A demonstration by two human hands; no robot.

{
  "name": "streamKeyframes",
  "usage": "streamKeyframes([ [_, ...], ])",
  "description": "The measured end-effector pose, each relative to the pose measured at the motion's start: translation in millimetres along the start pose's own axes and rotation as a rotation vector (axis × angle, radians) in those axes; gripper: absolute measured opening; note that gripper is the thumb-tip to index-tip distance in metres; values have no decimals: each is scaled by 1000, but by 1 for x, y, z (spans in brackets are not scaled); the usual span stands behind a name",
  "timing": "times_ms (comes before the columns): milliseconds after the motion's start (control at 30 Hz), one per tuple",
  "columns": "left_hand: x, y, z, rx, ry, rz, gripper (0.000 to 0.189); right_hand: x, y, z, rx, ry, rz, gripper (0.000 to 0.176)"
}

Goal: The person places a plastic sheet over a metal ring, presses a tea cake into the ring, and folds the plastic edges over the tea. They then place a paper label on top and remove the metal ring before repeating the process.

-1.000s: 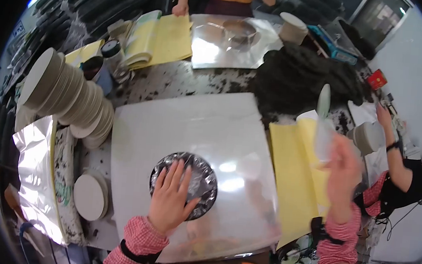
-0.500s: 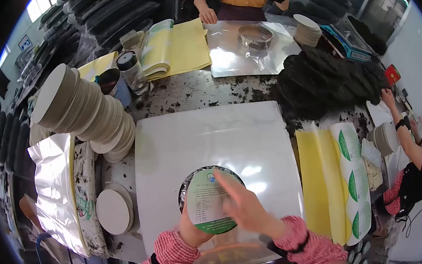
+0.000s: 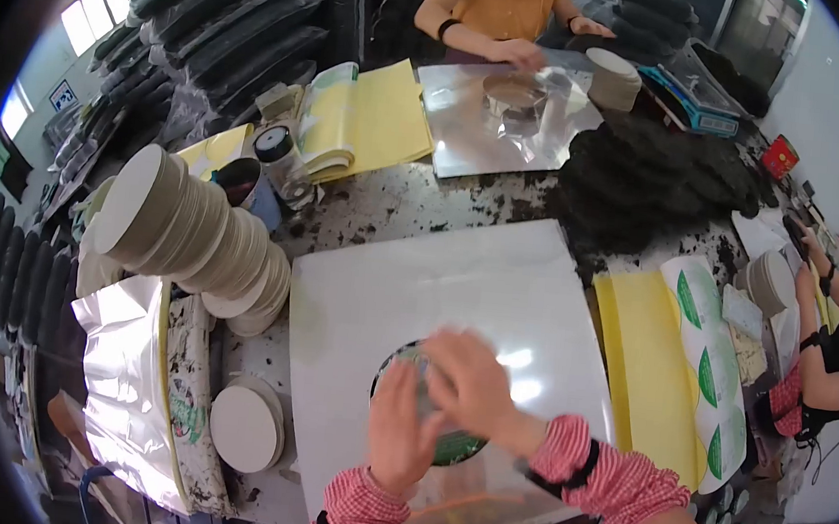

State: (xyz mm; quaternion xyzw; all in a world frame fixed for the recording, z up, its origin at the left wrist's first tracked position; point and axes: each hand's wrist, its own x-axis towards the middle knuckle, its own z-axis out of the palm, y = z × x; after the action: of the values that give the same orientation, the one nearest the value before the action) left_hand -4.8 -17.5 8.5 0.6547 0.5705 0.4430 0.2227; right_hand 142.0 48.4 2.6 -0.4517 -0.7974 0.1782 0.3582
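Note:
A round disc-shaped item with a green and white printed label (image 3: 458, 450) lies on a shiny silver sheet (image 3: 378, 278) on the table. Most of the disc is hidden under my hands. My left hand (image 3: 402, 430) rests over its left side, fingers stretched out and pointing away from me. Over its right and upper part lies my right hand (image 3: 478, 387), fingers extended and a little blurred by motion. Neither hand appears to grip anything.
Stacked pale discs (image 3: 202, 233) lean at left, near a shorter disc pile (image 3: 245, 431). Yellow-backed label sheets (image 3: 644, 381) lie at right. A dark fibrous heap (image 3: 646, 177) sits behind. Across the table, a person in an orange top (image 3: 501, 15) works at another silver sheet (image 3: 452, 115); another person is at right.
My left hand has come from the disc's near edge onto its top, and the label now lies lower on the silver sheet. Across the table, the person's hands have moved over their sheet.

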Motion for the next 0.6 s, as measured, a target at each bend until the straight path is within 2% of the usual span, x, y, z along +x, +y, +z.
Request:
streamKeyframes([
  [33,4,14,3,316,-142,87,64,4,-1,-4,11,-7,12,48],
  [67,4,23,7,631,-287,182,70,10,-3,-10,6,-44,102,38],
  [100,2,19,11,616,-259,168,72,12,-7,-14,1,-79,188,29],
  [133,4,20,8,618,-261,158,72,10,-18,-25,6,-88,189,29],
  [200,-4,19,-5,569,-641,-71,67,-8,-43,-53,105,64,-242,29],
  [233,-14,10,-14,333,-576,12,50,-20,-45,-55,105,148,-296,28],
  [267,-21,9,-27,339,-572,23,50,-28,-39,-58,102,159,-303,28],
  [333,-36,13,-49,177,-36,489,38,-45,-18,-63,149,193,87,28],
  [367,-34,5,-52,177,-31,473,38,-51,-14,-64,295,187,294,26],
  [400,-27,-10,-52,-14,16,13,34,-60,-12,-59,298,166,297,26],
  [433,-24,-24,-52,-206,71,-442,30,-70,-10,-51,440,139,424,25],
  [467,-27,-35,-52,-204,90,-455,30,-75,-11,-46,580,109,547,25],
  [500,-30,-44,-52,-268,35,-485,29,-76,-16,-44,464,136,456,24],
  [533,-33,-53,-56,-332,-22,-516,27,-75,-17,-46,470,114,448,24],
  [600,-55,-81,-103,-287,73,-561,25,-78,-17,-51,445,29,447,25],
])
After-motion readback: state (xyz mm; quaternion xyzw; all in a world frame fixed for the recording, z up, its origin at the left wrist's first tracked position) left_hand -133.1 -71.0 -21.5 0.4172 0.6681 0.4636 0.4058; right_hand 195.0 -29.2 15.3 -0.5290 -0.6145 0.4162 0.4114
